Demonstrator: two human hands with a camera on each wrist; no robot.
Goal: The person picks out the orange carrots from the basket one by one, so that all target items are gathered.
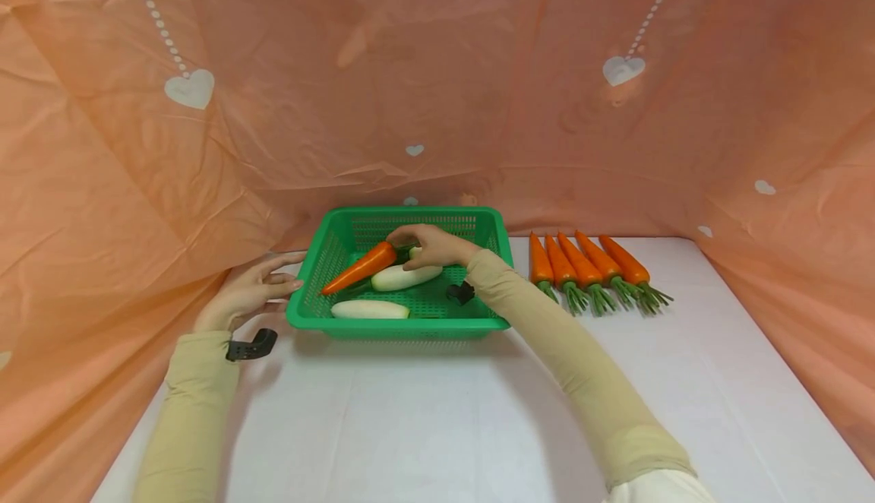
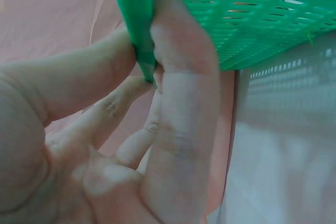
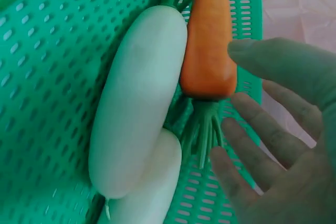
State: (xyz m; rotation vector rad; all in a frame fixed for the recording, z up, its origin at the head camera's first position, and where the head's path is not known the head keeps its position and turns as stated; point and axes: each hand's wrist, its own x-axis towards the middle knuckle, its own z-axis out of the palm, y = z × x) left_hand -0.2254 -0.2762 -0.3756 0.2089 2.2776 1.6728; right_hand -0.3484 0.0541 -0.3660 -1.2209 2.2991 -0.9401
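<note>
A green plastic basket (image 1: 410, 326) holds an orange carrot (image 1: 361, 268) and several white radishes (image 1: 370, 309). The left hand (image 1: 247, 292) grips the basket's left rim; in the left wrist view the rim passes between its fingers (image 2: 184, 103). Inside the basket, the right hand (image 1: 437, 247) hovers at the carrot's leafy end. The right wrist view shows its fingers spread loosely, with one fingertip at the edge of the carrot (image 3: 210, 40). Beside that carrot lie a white radish (image 3: 139, 98) and another radish (image 3: 152, 182) partly beneath it.
To the right of the basket, several carrots (image 1: 584, 264) with green stems lie in a row on the white table (image 1: 410, 419). An orange-pink sheet (image 1: 424, 93) with white hearts hangs behind and at both sides. The right forearm crosses the basket's front right corner.
</note>
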